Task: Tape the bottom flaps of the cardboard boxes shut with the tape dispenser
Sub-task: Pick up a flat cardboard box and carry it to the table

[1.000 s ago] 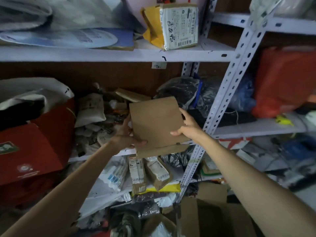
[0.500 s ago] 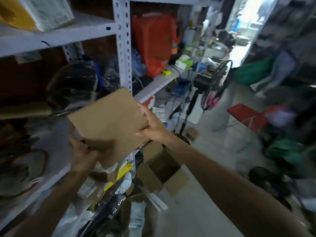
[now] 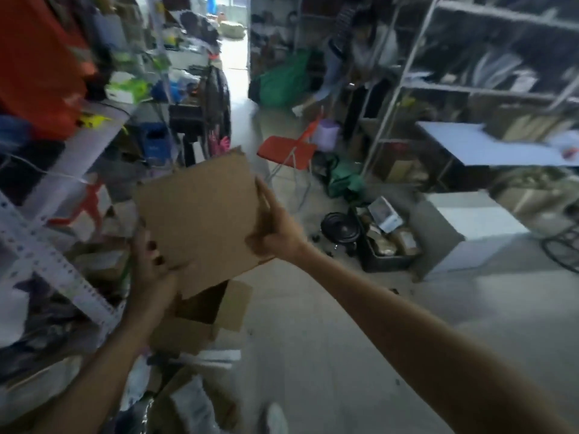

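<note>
A flattened brown cardboard box [image 3: 200,214] is held up in front of me, tilted, with both hands on it. My left hand [image 3: 153,264] grips its lower left edge, thumb on the front face. My right hand [image 3: 275,230] grips its right edge. Below it on the floor stands another cardboard box [image 3: 200,321] with its flaps open. No tape dispenser shows in this blurred view.
A white metal shelf rack [image 3: 56,264] packed with bags runs along my left. An orange folding chair [image 3: 286,150], a fan [image 3: 219,98], a black crate [image 3: 385,242] and a white box [image 3: 470,227] stand on the floor ahead. A person [image 3: 363,57] bends by the right-hand shelves [image 3: 488,57].
My view has swung right, from the shelf to the open room. Both hands have carried the flat box away from the shelf, still gripping it.
</note>
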Motion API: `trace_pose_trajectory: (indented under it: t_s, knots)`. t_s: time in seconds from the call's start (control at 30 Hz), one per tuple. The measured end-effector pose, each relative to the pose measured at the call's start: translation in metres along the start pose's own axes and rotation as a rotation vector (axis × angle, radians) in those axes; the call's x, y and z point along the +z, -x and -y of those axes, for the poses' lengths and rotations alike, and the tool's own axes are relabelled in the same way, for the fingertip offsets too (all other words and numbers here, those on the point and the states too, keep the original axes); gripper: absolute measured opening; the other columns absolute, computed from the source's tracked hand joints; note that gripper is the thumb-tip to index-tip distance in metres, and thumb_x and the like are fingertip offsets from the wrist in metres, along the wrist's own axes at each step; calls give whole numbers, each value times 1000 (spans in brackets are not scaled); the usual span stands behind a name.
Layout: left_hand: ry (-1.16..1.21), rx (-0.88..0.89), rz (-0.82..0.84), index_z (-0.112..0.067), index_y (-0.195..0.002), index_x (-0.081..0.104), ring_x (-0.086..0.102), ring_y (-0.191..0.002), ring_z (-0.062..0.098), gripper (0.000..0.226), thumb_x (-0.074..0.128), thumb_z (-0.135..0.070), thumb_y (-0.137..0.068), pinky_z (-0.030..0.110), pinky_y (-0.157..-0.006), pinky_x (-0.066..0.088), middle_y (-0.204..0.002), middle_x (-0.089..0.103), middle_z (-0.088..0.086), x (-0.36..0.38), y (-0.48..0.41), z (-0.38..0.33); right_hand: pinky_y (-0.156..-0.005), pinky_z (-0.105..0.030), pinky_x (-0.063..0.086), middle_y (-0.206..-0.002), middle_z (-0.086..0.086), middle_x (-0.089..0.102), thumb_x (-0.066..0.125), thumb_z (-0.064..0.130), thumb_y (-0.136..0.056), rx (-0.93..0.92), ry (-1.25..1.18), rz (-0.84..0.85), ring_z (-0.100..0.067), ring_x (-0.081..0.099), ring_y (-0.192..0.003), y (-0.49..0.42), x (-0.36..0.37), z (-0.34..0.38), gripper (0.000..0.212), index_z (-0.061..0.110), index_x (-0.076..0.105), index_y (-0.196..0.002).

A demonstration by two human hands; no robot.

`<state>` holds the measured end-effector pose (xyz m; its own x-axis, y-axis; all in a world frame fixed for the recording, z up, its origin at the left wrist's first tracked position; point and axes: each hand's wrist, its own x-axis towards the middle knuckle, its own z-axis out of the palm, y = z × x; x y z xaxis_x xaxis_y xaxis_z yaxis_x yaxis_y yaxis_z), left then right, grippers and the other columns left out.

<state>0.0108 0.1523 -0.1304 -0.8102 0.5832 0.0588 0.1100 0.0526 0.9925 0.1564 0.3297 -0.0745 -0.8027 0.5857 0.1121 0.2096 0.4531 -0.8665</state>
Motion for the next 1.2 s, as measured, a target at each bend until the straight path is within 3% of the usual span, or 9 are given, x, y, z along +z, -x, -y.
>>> trace_pose_trajectory:
  t_s: [0.07,0.13,0.27,0.37,0.47,0.57,0.7,0.9,1.2]
  knots:
    - [-30,23,154,-48,-145,24,53,-121,14,102,72,8,-75,47,-96,48,-139,49,-8,46,-19,-13,-91,-33,46,-151,-6,25,67,-12,-70,78,-3,-165,-26,39,-126,20,-35,-22,109,29,8,-152]
    - [-77,54,280,-41,-148,22,48,-125,23,103,76,5,-73,45,-97,45,-144,45,1,102,-33,-26,-97,-42,45,-151,-5,28,64,-16,-70,141,-39,-341,-30,43,-126,40,-75,-45,108,30,11,-152]
    - [-116,125,540,-38,-150,19,49,-119,18,108,82,-1,-70,38,-90,50,-143,43,-2,221,-47,-41,-94,-36,45,-142,11,29,68,-9,-68,246,-59,-565,-15,40,-121,82,-151,-94,109,33,11,-152]
    - [-116,162,695,-34,-151,18,50,-116,19,108,81,1,-70,28,-81,50,-141,44,-2,313,-46,-46,-92,-39,47,-148,3,28,64,-7,-71,327,-14,-705,-20,41,-121,110,-210,-129,107,42,12,-150]
    - [-116,154,814,-32,-152,20,48,-124,25,109,83,0,-69,44,-97,49,-145,43,3,399,-36,-53,-90,-45,51,-147,2,32,67,-5,-69,376,-23,-814,-23,45,-120,141,-267,-159,106,50,17,-145]
    - [-139,158,893,-33,-152,19,43,-126,17,108,83,-4,-69,37,-99,42,-145,44,1,480,-18,-67,-84,-54,53,-134,-8,45,68,-1,-65,452,-17,-934,-31,53,-111,176,-319,-180,107,57,18,-139]
    - [-135,165,1054,-34,-151,20,45,-127,20,107,82,-3,-70,34,-92,43,-144,43,1,579,7,-87,-73,-54,57,-110,-4,53,72,1,-61,528,-36,-1086,-30,58,-97,215,-380,-199,107,56,20,-137]
    - [-117,185,1262,-40,-151,15,43,-115,11,109,81,-3,-73,31,-90,41,-124,42,-11,701,51,-109,-83,-56,53,-126,-12,50,76,-2,-62,583,-27,-1279,-35,55,-107,263,-452,-225,108,47,19,-141]
    - [-103,274,1522,-39,-150,18,45,-123,17,102,79,-5,-75,36,-93,44,-143,45,-1,897,94,-132,-86,-44,54,-110,-7,56,80,-2,-64,665,45,-1501,-28,59,-100,303,-580,-294,113,37,16,-149]
